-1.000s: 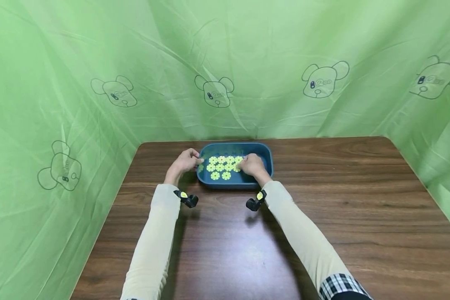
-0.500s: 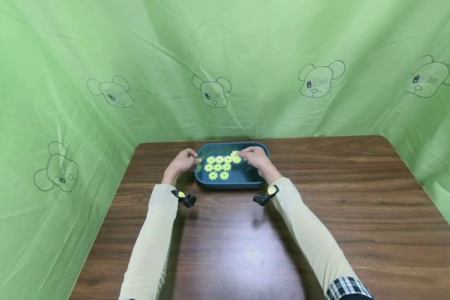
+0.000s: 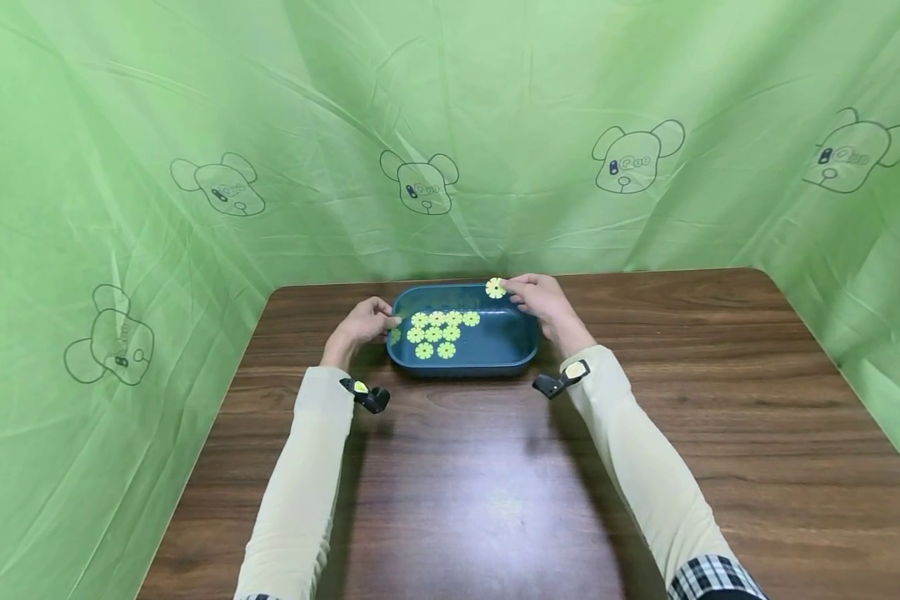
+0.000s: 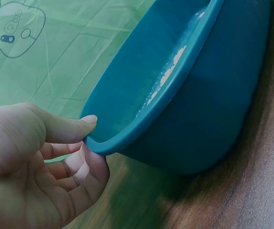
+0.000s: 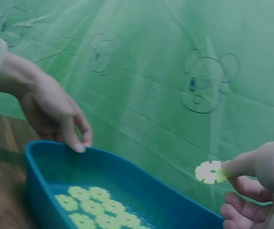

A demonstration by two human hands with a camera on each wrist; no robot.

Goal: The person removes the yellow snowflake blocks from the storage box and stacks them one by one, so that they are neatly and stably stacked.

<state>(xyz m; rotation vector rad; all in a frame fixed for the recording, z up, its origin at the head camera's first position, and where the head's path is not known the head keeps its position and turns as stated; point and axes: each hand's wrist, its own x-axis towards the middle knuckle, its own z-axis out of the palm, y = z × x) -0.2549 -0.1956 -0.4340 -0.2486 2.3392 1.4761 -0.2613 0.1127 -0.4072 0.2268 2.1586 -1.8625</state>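
A blue oval-cornered plastic basin [image 3: 495,354] stands on the table near its back edge. My left hand [image 3: 363,329] pinches the basin's left rim; in the left wrist view its thumb lies over the rim [image 4: 142,129] with the fingers curled below. Several flat yellow flower-shaped pieces [image 3: 433,333] lie in rows on the left part of the basin floor. Between thumb and fingers, my right hand [image 3: 543,302] holds one yellow flower-shaped piece [image 3: 495,288] by its edge, above the basin's back right rim. Notches around that piece and a small hole at its centre show in the right wrist view.
The brown wood-grain table [image 3: 720,400] extends in front of the basin and far to the right. A green curtain [image 3: 525,150] printed with mouse-head outlines hangs behind and at both sides. Each wrist wears a black camera strap, the left one [image 3: 367,394] near the basin's front.
My right hand has lifted a yellow flower-shaped piece out of the right end of the rows and carried it up and right to the back rim. The left hand keeps its grip on the basin.
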